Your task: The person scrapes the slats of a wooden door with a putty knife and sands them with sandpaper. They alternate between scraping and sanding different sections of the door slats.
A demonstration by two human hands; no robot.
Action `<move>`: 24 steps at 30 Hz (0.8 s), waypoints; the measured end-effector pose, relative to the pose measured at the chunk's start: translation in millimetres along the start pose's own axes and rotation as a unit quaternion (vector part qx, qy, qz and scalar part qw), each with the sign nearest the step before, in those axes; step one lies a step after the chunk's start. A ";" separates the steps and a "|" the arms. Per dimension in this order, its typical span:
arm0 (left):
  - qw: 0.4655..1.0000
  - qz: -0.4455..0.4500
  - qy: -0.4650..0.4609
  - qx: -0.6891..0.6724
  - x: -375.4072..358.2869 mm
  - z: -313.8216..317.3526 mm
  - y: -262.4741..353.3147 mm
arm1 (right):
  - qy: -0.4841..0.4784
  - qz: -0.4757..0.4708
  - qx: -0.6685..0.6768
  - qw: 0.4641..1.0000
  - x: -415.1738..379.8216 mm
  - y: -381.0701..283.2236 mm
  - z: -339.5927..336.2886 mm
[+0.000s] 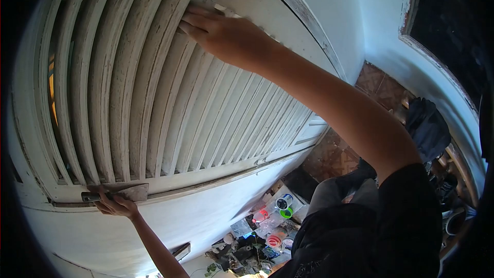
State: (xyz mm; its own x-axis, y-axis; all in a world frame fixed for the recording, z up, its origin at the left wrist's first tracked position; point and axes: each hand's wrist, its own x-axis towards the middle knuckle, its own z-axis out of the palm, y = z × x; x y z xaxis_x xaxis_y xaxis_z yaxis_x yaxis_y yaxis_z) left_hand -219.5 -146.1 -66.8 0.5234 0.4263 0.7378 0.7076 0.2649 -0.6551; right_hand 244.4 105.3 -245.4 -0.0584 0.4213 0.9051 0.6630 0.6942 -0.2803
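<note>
A white louvered panel [216, 103] with worn, flaking paint fills the upper left. At its top edge my right hand [211, 28] reaches in, its fingers pressed together around the edge of a slat [167, 46]; the fingertips are partly hidden. Down at the panel's lower rail [195, 179], my left hand [116, 205] is closed on a scraper [135, 191] with a dark handle and a broad, stained blade. The blade lies along the rail, just beneath the slat ends.
Plastic cups, bottles and mixed clutter [267, 231] lie at the bottom centre. Dark cloth [427, 126] hangs at the right, above more objects. Patterned brown floor tiles [334, 157] show between the panel and my legs. A pale blue wall [381, 25] stands upper right.
</note>
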 end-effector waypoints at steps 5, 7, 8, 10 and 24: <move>1.000 -0.008 -0.003 -0.021 3.4 -0.4 4.4 | 0.007 0.021 -0.014 1.000 1.4 1.7 8.1; 1.000 -0.010 0.000 -0.020 6.3 -1.0 6.7 | 0.042 0.010 -0.009 0.999 -1.6 0.8 4.8; 1.000 -0.008 0.002 -0.020 5.1 -2.5 8.4 | 0.076 0.004 -0.003 0.997 -0.4 1.0 4.9; 1.000 -0.007 0.001 -0.015 3.4 -5.6 8.6 | -0.007 0.023 -0.018 1.000 13.7 -3.8 8.0; 1.000 0.017 0.012 -0.016 2.7 0.6 4.0 | -0.064 0.030 -0.011 0.997 -1.7 6.9 -1.7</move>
State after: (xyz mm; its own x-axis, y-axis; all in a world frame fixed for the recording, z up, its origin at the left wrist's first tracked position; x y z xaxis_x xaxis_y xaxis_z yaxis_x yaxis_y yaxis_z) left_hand -215.5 -143.4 -67.5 0.5591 0.4132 0.7188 0.7034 0.2224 -0.6750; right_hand 250.4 108.4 -248.3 -0.1127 0.5338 0.8381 0.6839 0.6536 -0.3243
